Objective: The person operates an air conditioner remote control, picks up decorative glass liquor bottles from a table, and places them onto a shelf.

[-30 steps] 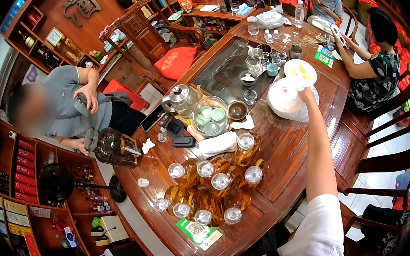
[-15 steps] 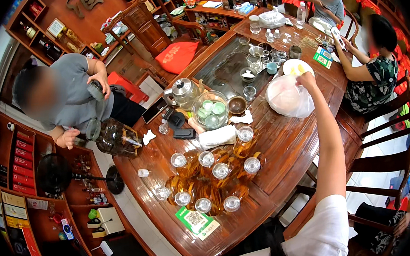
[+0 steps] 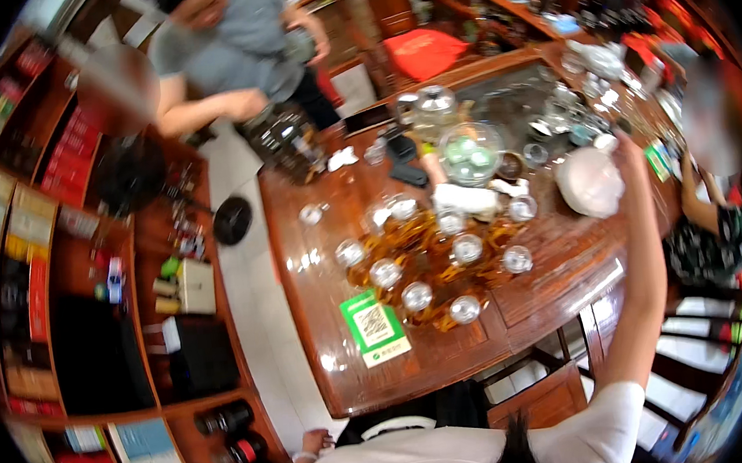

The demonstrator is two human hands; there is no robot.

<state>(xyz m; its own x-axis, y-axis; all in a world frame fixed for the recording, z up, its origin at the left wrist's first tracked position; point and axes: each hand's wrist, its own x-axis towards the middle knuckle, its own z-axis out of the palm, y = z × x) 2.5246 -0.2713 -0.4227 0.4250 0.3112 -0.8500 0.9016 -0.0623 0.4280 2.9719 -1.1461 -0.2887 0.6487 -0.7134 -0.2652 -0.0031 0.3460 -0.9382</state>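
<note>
My right arm reaches across the table to the right, and my right hand (image 3: 626, 146) is at the far right edge of a round, whitish plastic bag (image 3: 590, 183). Motion blurs its fingers, so what they hold, if anything, is unclear. Low in the picture, beside the table's near edge, my left hand (image 3: 316, 441) hangs with a band at its wrist; its fingers are too small to make out. Between my arms stand several glass bottles of amber liquid with clear round stoppers (image 3: 466, 249). Behind them lie a rolled white towel (image 3: 465, 199) and a glass bowl (image 3: 471, 154) holding pale green cups.
Across the table a person in grey (image 3: 240, 49) has a hand at a large dark-filled glass jar (image 3: 286, 144). A glass kettle (image 3: 435, 107) and small cups stand near the tea tray (image 3: 509, 91). A green card (image 3: 373, 324) lies near the left corner. Another person sits at right.
The view has swung left and down, and my left hand now shows. My right hand stays by the bag. The person in grey has brought a hand down onto the jar, which looks more upright.
</note>
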